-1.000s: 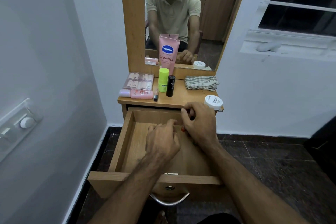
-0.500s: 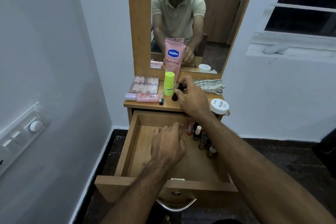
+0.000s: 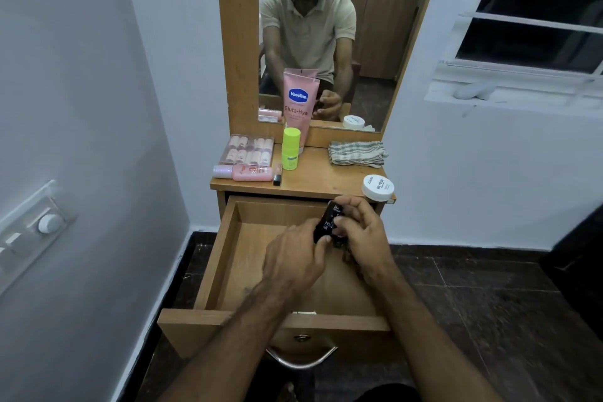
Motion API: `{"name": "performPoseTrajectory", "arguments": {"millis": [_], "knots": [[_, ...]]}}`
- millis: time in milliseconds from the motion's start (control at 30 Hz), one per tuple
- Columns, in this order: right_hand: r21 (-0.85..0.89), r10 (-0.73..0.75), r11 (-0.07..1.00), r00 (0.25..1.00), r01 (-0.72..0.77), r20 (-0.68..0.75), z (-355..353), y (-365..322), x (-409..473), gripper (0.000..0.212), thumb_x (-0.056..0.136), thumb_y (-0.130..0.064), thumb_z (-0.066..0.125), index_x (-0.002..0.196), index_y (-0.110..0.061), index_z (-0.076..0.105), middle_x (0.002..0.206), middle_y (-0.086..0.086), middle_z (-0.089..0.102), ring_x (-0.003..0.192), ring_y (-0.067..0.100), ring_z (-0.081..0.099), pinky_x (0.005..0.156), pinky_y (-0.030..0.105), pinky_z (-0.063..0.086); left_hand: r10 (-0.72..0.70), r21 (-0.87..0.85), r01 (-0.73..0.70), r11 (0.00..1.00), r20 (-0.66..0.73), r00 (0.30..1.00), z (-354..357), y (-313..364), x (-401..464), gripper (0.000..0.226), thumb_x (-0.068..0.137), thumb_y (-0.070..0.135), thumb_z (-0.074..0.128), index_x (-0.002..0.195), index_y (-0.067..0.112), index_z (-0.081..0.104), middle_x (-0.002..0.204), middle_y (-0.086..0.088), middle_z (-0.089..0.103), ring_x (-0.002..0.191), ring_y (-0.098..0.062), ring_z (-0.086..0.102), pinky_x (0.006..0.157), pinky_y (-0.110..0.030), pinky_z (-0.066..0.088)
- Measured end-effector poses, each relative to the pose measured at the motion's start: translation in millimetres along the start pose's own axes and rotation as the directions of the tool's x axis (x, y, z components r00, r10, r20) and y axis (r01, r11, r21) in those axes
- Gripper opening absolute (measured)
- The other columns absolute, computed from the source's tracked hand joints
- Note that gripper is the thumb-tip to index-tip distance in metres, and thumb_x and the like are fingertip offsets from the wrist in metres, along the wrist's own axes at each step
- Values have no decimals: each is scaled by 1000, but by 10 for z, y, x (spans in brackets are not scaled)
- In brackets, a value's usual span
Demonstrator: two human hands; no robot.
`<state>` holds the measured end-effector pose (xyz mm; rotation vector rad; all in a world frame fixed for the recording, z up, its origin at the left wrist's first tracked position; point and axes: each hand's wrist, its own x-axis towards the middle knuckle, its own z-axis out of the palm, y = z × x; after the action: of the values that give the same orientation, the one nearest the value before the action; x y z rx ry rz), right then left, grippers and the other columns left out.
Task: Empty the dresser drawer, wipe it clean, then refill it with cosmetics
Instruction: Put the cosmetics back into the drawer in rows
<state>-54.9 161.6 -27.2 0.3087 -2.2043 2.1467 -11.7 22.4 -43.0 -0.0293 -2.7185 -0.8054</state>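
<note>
Drawer (image 3: pixel 228 258) pulled open below dresser top (image 3: pixel 313 178), black tube (image 3: pixel 328 222) held over its right rear, right hand (image 3: pixel 365 238) gripping it, left hand (image 3: pixel 293 261) pinching its lower end; green bottle (image 3: pixel 291 148), white jar (image 3: pixel 378 188), folded cloth (image 3: pixel 357 153) on top.

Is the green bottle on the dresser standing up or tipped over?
Upright. The green bottle stands cap-up on the dresser top, before the pink tube.

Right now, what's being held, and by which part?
A black tube, over the open drawer. Right hand grips its middle and lower body; left hand fingers pinch its lower end.
</note>
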Motion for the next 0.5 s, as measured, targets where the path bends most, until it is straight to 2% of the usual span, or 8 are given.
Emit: {"name": "performPoseTrajectory", "arguments": {"millis": [100, 233, 333, 500], "knots": [[29, -8, 1000, 999, 7, 33, 4, 57, -4, 25, 97, 0, 61, 108, -21, 69, 105, 7, 76, 81, 19, 68, 75, 31, 58, -41, 13, 41, 999, -8, 999, 9, -58, 28, 33, 95, 52, 55, 122, 32, 56, 104, 9, 68, 93, -13, 63, 68, -29, 44], [62, -5, 998, 1000, 3, 29, 16, 48, -10, 21, 94, -6, 69, 109, -20, 70, 99, 6, 76, 81, 18, 70, 70, 28, 58, -60, -6, 60, 998, -27, 998, 24, -78, 36, 34, 92, 58, 58, 114, 32, 59, 99, 11, 70, 89, -11, 65, 70, -33, 52], [46, -5, 999, 1000, 4, 24, 2, 49, -14, 21, 91, -11, 75, 109, -23, 72, 103, 6, 75, 93, 22, 73, 73, 29, 59, -66, -7, 66, 998, -26, 997, 38, -78, 33, 35, 91, 60, 58, 113, 33, 59, 97, 11, 70, 88, -10, 65, 71, -34, 54], [68, -4, 998, 1000, 3, 15, 23, 46, -28, 17, 99, -17, 65, 112, -25, 73, 103, 3, 76, 85, 18, 71, 69, 30, 59, -80, -20, 80, 997, -21, 997, 29, -67, 27, 37, 90, 61, 60, 115, 34, 60, 98, 14, 71, 85, -6, 65, 69, -30, 54]]}}
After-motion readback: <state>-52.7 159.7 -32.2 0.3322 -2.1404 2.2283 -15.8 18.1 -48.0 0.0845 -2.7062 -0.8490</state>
